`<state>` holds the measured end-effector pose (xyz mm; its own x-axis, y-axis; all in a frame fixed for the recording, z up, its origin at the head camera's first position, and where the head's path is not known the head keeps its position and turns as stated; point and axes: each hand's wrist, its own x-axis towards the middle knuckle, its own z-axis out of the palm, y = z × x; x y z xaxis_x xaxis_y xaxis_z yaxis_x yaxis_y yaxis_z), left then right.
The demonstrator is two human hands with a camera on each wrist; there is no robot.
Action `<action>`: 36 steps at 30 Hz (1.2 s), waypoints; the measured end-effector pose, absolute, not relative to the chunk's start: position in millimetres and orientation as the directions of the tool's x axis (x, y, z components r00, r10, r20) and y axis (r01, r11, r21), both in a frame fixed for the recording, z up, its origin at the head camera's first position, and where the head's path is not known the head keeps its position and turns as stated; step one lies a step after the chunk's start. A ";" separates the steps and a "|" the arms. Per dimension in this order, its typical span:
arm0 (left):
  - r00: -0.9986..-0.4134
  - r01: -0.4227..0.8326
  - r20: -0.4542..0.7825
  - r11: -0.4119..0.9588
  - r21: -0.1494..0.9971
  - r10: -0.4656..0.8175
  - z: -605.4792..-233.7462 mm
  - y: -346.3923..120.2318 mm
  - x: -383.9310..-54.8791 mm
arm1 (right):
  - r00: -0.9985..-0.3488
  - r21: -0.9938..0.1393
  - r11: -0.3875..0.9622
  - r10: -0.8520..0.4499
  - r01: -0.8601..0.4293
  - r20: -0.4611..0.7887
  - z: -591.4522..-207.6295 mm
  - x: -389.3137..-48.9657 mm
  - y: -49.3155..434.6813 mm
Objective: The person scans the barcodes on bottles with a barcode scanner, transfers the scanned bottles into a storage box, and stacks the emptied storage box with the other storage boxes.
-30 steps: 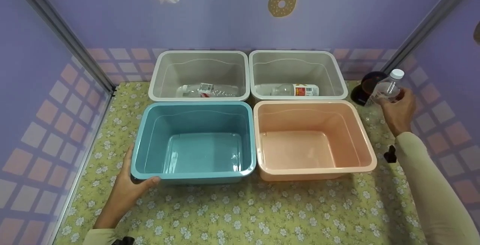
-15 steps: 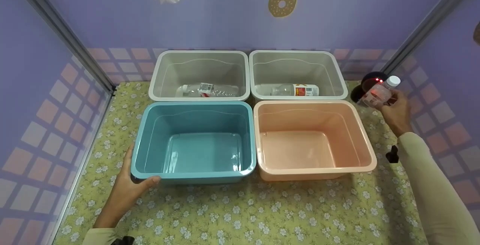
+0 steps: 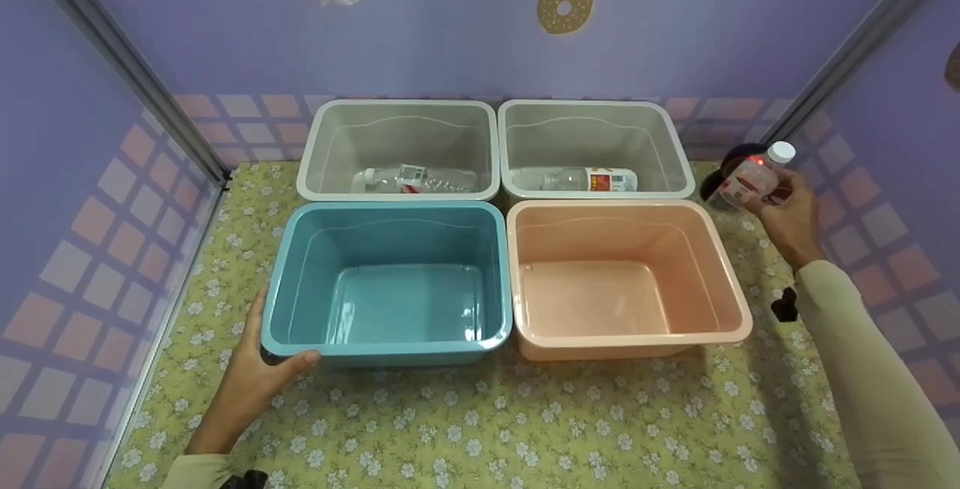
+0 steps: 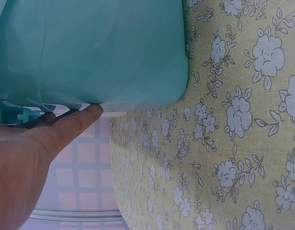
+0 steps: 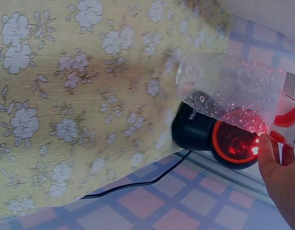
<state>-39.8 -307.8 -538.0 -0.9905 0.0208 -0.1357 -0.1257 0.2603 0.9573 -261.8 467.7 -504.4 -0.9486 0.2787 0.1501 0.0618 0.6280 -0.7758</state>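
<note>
A clear plastic bottle (image 3: 752, 180) with a white cap leans to the right in my right hand (image 3: 792, 215), its fingers and thumb round the bottle. Red light falls on the bottle from a black scanner (image 5: 233, 143) right beside it. My left hand (image 3: 251, 376) rests at the near left corner of a blue bin (image 3: 386, 352). In the left wrist view, straight fingers (image 4: 73, 127) touch the bin's outer wall; in the head view the thumb lies by its front rim.
A peach bin (image 3: 634, 341) stands right of the blue one. Behind them, a left grey bin (image 3: 397, 129) and a right grey bin (image 3: 592, 129) each hold a lying bottle. A black cable (image 5: 137, 187) runs from the scanner. Purple walls enclose the flowered tablecloth (image 3: 420, 436).
My right hand has brought the bottle slightly left and tilted it towards the scanner, whose red light has come on. The left hand and the bins have stayed in place.
</note>
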 end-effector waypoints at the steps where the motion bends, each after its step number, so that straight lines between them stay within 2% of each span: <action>1: -0.991 -0.124 -0.134 0.257 0.958 0.023 -538.1 -307.9 -39.8 | -0.948 -0.775 0.629 0.277 0.054 0.158 -502.7 -261.8 466.2; 10: -0.991 -0.123 -0.134 0.307 0.944 0.013 -538.2 -308.6 -39.3 | -0.940 -0.807 0.588 0.249 -0.046 0.234 -482.6 -263.7 447.9; 18: -0.992 -0.116 -0.125 0.253 0.961 0.022 -538.8 -309.1 -39.4 | -0.919 -0.763 0.633 0.213 -0.130 0.333 -466.7 -262.6 435.3; 30: -0.993 -0.106 -0.115 0.252 0.962 0.020 -539.6 -308.4 -39.3 | -0.881 -0.713 0.652 0.143 -0.258 0.450 -441.1 -254.5 409.5; 36: -0.993 -0.101 -0.111 0.254 0.962 0.026 -538.3 -307.5 -38.5 | -0.853 -0.654 0.666 0.052 -0.357 0.519 -431.3 -253.1 396.0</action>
<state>-38.5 -307.5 -538.3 -0.9934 0.0258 -0.1115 -0.1013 0.2542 0.9618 -253.1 396.0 -431.3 -0.8533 0.0518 0.5189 -0.3575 0.6664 -0.6543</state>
